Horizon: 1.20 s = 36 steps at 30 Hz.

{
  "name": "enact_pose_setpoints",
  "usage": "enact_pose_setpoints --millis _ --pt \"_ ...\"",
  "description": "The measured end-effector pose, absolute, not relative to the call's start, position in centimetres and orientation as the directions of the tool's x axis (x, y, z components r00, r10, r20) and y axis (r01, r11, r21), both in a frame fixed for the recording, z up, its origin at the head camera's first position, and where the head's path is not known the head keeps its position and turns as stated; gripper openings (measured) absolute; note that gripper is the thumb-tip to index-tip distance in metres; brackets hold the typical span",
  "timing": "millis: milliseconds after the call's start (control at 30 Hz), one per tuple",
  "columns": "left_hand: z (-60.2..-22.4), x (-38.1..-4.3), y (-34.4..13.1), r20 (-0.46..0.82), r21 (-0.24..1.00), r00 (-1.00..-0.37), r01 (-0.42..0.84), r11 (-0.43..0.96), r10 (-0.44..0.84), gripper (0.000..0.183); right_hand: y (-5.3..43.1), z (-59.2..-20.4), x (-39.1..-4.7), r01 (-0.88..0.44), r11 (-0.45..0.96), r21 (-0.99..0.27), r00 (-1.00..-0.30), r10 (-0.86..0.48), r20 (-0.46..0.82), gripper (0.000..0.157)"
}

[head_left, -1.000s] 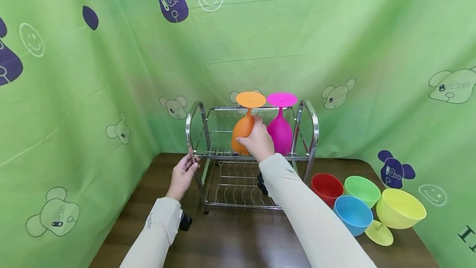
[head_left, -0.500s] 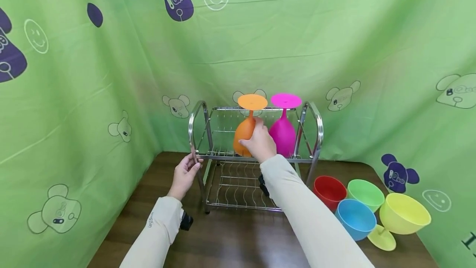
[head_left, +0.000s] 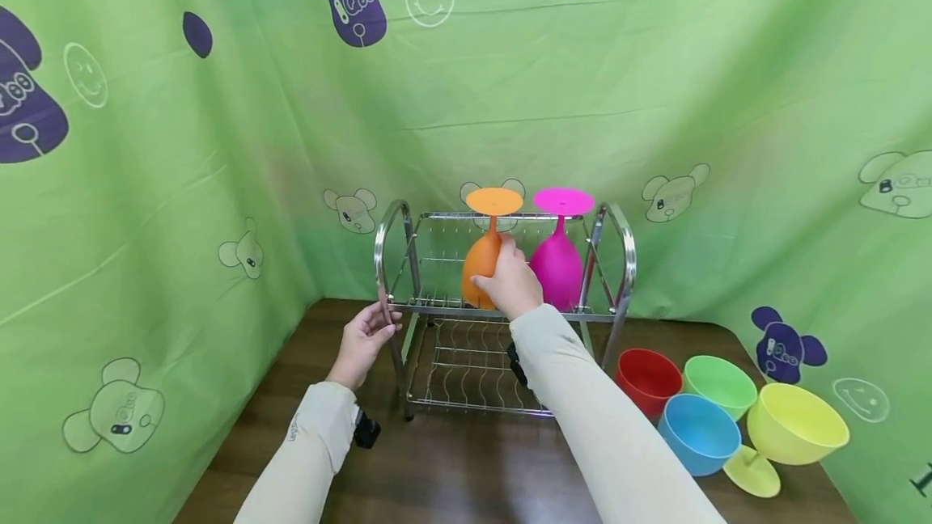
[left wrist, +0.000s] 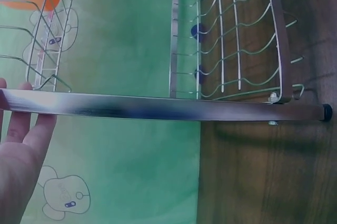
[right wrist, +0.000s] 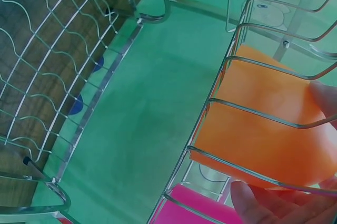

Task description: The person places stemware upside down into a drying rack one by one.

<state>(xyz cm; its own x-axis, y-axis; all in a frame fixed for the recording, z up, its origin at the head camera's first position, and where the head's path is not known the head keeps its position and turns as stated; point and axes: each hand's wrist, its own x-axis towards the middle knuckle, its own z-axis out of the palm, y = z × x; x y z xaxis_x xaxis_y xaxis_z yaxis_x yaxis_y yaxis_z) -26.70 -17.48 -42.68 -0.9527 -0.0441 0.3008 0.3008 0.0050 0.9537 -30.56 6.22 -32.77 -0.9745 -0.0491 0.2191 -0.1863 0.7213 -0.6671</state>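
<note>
Right hand (head_left: pixel 515 285) — gripping orange goblet (head_left: pixel 477 267), upturned

The rack (left wrist: pixel 158 107) is shiny metal, orange goblet (head_left: pixel 479 259) smooth plastic, backdrop (head_left: pixel 502 95) creased cloth

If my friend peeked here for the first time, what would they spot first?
Probably the orange goblet and pink goblet, upside down on the metal rack's upper level, with the right hand gripping the orange one. Next, perhaps, the red cup, green cup, blue cup and tilted yellow goblet, bunched right of the rack.
</note>
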Motion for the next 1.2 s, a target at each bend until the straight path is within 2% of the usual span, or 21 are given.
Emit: enact_pose_setpoints --millis 433,767,967,1100,1200 --pt "-42.7 -26.9 -17.2 0.246 0.968 -0.969 0.245 0.057 -0.015 0.027 6.3 -33.0 -30.5 -0.161 0.743 -0.649 -0.981 -0.052 0.185 0.083" --pt "-42.7 -26.9 -17.5 0.212 0.974 -0.976 0.208 0.091 -0.039 0.021 5.9 -33.0 -30.7 -0.19 0.734 -0.652 -0.973 -0.052 0.225 0.08" --pt "-42.5 -27.2 -17.1 0.263 0.962 -0.964 0.26 0.089 -0.029 0.022 6.0 -32.6 -30.3 -0.212 0.769 -0.603 -0.933 0.024 0.359 0.074" --pt "-42.5 -27.2 -16.8 0.266 0.96 -0.964 0.261 0.101 -0.032 0.024 6.2 -32.5 -29.6 -0.288 0.767 -0.573 -0.863 0.051 0.502 0.067" --pt "-42.7 -27.0 -16.7 0.288 0.951 -0.957 0.282 0.126 -0.03 0.023 6.3 -32.6 -28.9 -0.386 0.744 -0.545 -0.799 0.024 0.6 0.063"
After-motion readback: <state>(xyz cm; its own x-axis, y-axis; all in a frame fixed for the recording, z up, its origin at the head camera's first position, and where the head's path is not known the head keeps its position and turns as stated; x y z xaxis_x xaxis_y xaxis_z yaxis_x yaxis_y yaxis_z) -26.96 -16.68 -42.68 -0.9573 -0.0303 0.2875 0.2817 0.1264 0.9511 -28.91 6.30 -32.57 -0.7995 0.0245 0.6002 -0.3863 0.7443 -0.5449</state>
